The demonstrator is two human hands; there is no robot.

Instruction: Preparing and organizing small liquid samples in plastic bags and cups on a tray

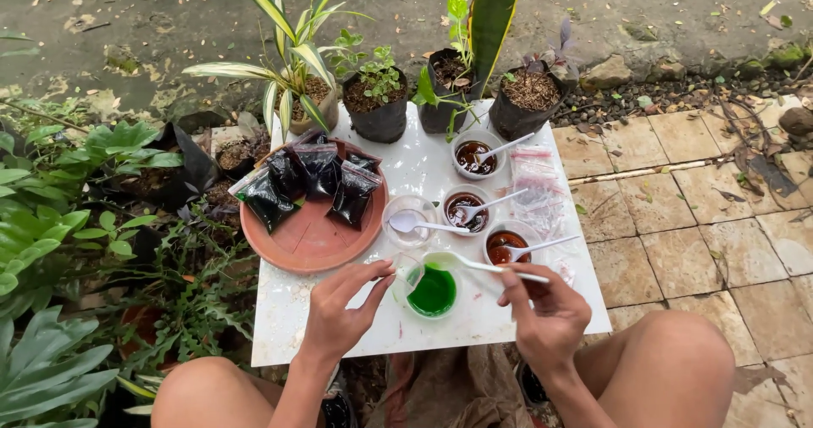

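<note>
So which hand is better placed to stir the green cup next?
The right hand, most likely: it already holds the white spoon, whose bowl sits in the green cup. The left hand only steadies the cup's rim with its fingertips and holds no tool.

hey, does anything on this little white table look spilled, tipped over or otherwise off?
Nothing stands out. The green cup sits upright between the left hand and right hand, its liquid inside. The three brown cups stand upright with spoons, and the dark packets lie on the terracotta saucer.
</note>
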